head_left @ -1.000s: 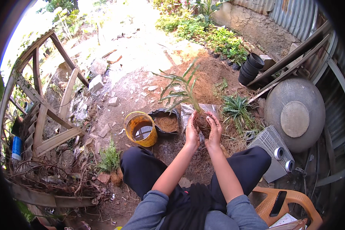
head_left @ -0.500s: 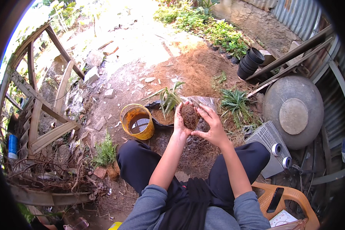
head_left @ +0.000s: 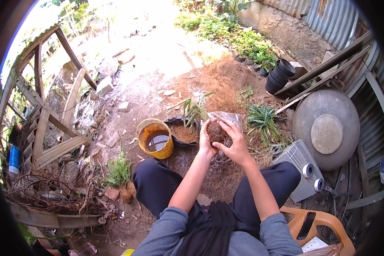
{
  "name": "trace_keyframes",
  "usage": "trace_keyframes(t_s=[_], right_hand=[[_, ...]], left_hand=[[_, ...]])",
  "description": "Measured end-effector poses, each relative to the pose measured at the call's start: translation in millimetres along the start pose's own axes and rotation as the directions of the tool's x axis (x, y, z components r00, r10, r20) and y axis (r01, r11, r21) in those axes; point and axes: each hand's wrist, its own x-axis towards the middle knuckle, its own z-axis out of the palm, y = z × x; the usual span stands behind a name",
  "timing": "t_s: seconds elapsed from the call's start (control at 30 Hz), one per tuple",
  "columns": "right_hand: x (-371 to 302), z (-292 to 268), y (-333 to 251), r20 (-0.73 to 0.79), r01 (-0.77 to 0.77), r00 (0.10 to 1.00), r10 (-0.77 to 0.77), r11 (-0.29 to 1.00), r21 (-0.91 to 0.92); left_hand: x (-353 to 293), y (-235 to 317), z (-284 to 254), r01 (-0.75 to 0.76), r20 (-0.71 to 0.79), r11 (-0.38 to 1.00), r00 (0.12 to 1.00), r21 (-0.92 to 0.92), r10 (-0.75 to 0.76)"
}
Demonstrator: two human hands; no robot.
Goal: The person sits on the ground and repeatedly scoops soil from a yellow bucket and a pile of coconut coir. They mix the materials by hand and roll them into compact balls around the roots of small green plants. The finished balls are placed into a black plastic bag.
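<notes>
A leafy plant (head_left: 193,111) is held tilted between my two hands, its leaves pointing away and to the left. Its brown, fibrous root ball (head_left: 216,132) faces me. My left hand (head_left: 205,137) cups the ball from the left side. Curved over the ball's right side, my right hand (head_left: 233,140) presses with its thumb low and its fingers across the top. Dark soil smears the fingers. Just beyond my left hand, a black bag (head_left: 175,121) lies spread with brown fibre (head_left: 185,133) in it.
A yellow bucket (head_left: 170,147) of dark water stands left of the bag. Cut green plants (head_left: 262,117) lie on the right, near stacked black pots (head_left: 280,77) and a large round grey vessel (head_left: 301,123). An orange plastic chair (head_left: 338,222) holding a phone (head_left: 306,225) is beside me.
My right hand has closed in on the root ball, its fingers now lying over the top. The whole view has shifted slightly, and the hands with the plant sit a little lower and further right.
</notes>
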Motion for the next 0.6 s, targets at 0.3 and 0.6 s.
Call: trace_keyframes(t_s=[0.3,0.6], right_hand=[[11,24,-5,-0.064,0.17,0.98,-0.189,0.957,-0.233],[12,40,1,-0.153,0.121,0.98,-0.125,0.992,-0.039]], left_hand=[[-5,-3,1,-0.037,0.171,0.998,0.984,-0.045,0.045],[7,-1,-18,-0.083,0.055,0.996,0.995,0.017,0.082]])
